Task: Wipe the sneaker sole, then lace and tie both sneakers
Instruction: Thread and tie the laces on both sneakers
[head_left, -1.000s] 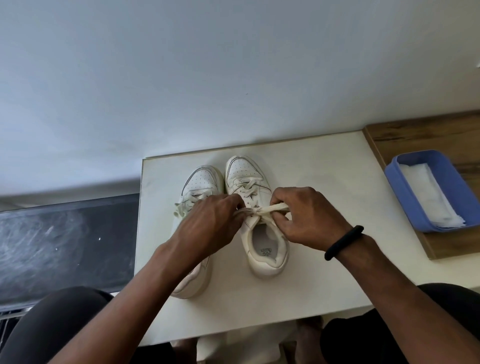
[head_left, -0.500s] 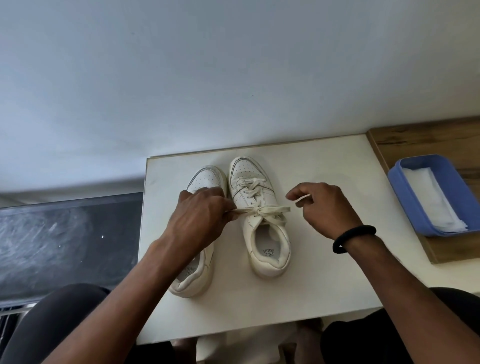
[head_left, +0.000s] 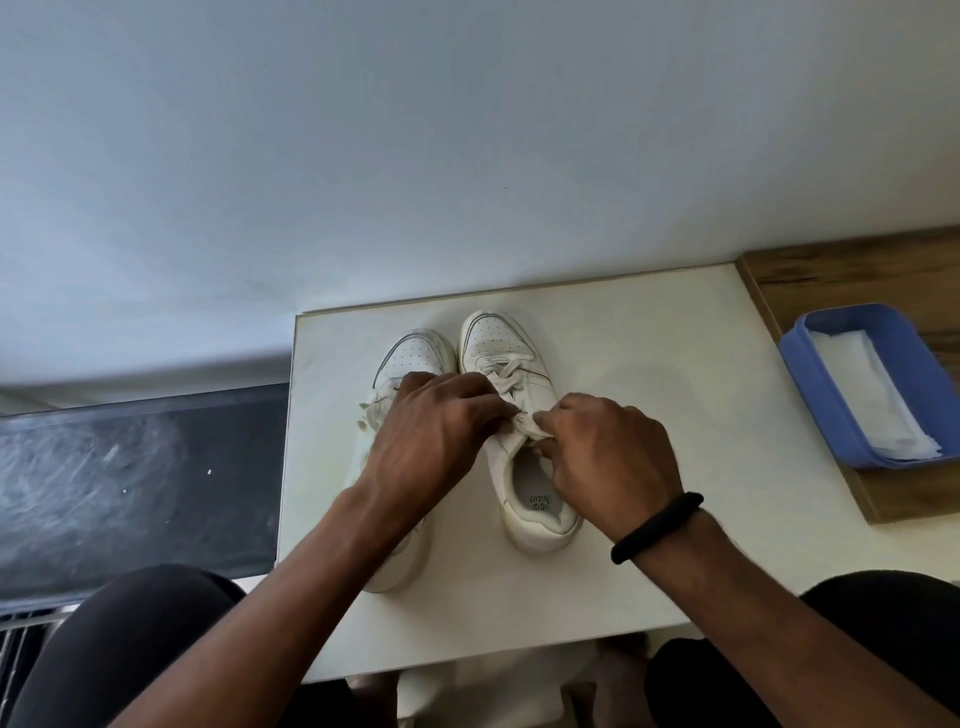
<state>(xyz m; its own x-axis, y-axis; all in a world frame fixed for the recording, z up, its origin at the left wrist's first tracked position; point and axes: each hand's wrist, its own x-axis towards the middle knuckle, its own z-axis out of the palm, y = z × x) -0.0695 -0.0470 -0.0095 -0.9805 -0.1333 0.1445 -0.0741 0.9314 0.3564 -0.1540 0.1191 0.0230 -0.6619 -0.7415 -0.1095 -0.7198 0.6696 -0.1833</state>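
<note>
Two white sneakers stand side by side on a white table (head_left: 649, 364), toes pointing away from me. The right sneaker (head_left: 524, 499) has a cream lace (head_left: 525, 425) crossed over its tongue. My left hand (head_left: 436, 431) and my right hand (head_left: 602, 457) meet above the top eyelets, and both pinch the lace ends there. The left sneaker (head_left: 410, 358) lies partly under my left hand and forearm; a lace loop shows at its left side.
A blue tray (head_left: 810, 384) with white wipes sits on a wooden board (head_left: 831, 275) at the right. A pale wall rises behind the table. A dark surface lies to the left, below table height. My knees flank the table's front edge.
My right hand, which had pulled a lace end out to the right, has come back to the middle of the right sneaker. Both hands now meet at the lace.
</note>
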